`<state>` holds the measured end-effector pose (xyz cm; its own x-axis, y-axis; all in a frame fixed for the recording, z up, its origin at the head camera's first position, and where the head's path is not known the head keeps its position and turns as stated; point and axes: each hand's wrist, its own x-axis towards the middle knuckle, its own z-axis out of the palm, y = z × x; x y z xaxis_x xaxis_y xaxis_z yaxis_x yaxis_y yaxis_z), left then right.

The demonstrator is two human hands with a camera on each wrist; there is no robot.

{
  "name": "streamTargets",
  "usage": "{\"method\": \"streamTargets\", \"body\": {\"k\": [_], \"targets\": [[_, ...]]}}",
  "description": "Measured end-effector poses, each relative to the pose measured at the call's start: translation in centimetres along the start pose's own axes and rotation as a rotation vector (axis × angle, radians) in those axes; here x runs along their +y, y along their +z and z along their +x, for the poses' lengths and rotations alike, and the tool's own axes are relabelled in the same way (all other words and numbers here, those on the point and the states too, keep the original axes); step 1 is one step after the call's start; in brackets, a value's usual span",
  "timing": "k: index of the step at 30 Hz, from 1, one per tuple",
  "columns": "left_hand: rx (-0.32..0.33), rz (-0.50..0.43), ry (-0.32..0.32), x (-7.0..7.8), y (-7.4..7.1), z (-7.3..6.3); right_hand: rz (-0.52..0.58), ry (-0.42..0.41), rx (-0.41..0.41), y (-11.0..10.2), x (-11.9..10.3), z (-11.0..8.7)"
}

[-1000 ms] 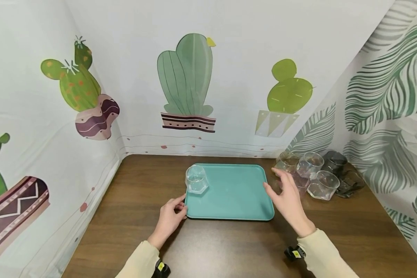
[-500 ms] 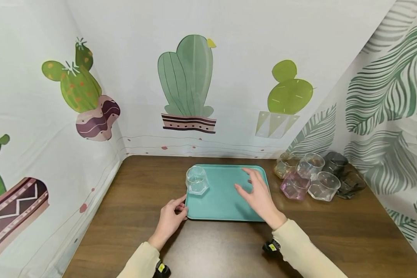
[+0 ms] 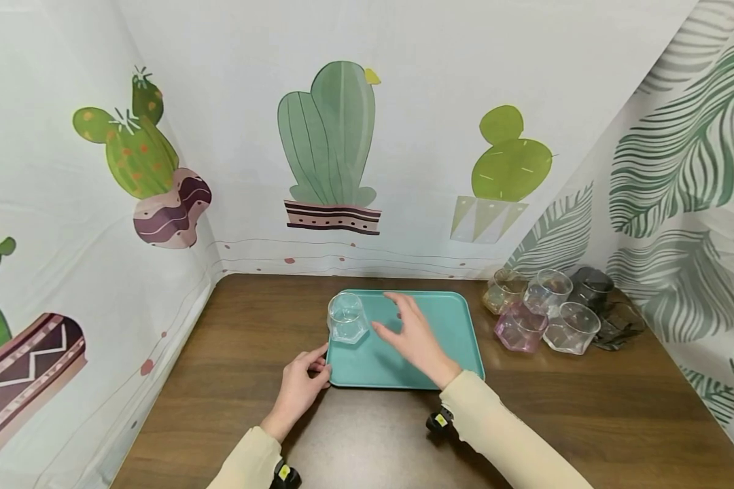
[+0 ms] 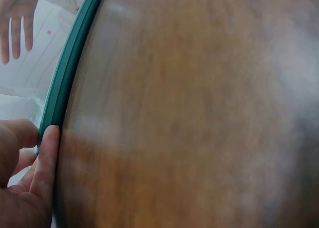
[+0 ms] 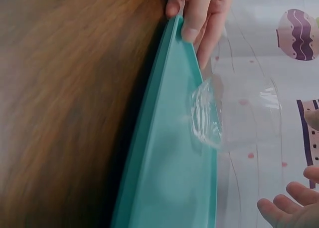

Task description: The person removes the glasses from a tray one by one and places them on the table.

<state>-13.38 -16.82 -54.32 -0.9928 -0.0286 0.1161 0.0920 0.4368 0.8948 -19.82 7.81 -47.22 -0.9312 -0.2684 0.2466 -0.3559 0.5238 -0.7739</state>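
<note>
A turquoise tray (image 3: 452, 326) lies on the wooden table, with one clear faceted glass (image 3: 346, 322) upright at its far left corner. My left hand (image 3: 301, 382) holds the tray's near left corner; in the left wrist view its thumb and fingers pinch the green rim (image 4: 65, 73). Over the middle of the tray hovers my right hand (image 3: 414, 338), fingers spread and bent with nothing between them, just right of the glass. The right wrist view shows that glass (image 5: 239, 113) apart from the right hand's fingers (image 5: 294, 208).
To the right of the tray several faceted glasses stand in a cluster: an amber one (image 3: 503, 293), a pink one (image 3: 521, 331), clear ones such as the front one (image 3: 571, 331), and dark grey ones such as the rear one (image 3: 590, 286). A cactus-print cloth (image 3: 416, 238) hangs behind the table.
My right hand has moved left, from beside the glass cluster across the tray to near the clear glass. The left hand, the tray and the glass have stayed in place.
</note>
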Motion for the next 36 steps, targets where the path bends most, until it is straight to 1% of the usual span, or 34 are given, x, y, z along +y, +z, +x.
{"method": "streamTargets", "body": {"k": [5, 9, 14, 19, 22, 28, 36], "targets": [[-0.003, -0.005, -0.003, -0.1, 0.0, 0.0, 0.007, -0.001, -0.057, 1.4, -0.5, 0.8], [-0.006, -0.006, -0.002, -0.1, 0.1, 0.0, 0.006, -0.011, -0.084, 2.4, -0.7, 1.2], [0.001, 0.003, 0.011, -0.1, 0.1, 0.1, 0.000, 0.011, -0.116, 3.4, -0.8, 1.9], [0.002, 0.008, 0.011, -0.1, 0.1, 0.1, 0.037, 0.041, -0.146, 4.3, -1.1, 2.4], [-0.002, 0.010, 0.007, -0.1, 0.1, 0.1, 0.057, 0.052, -0.151, 4.7, -1.1, 2.6], [-0.001, 0.015, 0.003, 0.0, 0.0, 0.1, 0.094, 0.045, -0.139, 5.7, -0.6, 3.1], [-0.004, 0.011, -0.005, 0.0, 0.1, 0.2, 0.131, 0.063, -0.136, 6.1, -0.1, 3.3]]}}
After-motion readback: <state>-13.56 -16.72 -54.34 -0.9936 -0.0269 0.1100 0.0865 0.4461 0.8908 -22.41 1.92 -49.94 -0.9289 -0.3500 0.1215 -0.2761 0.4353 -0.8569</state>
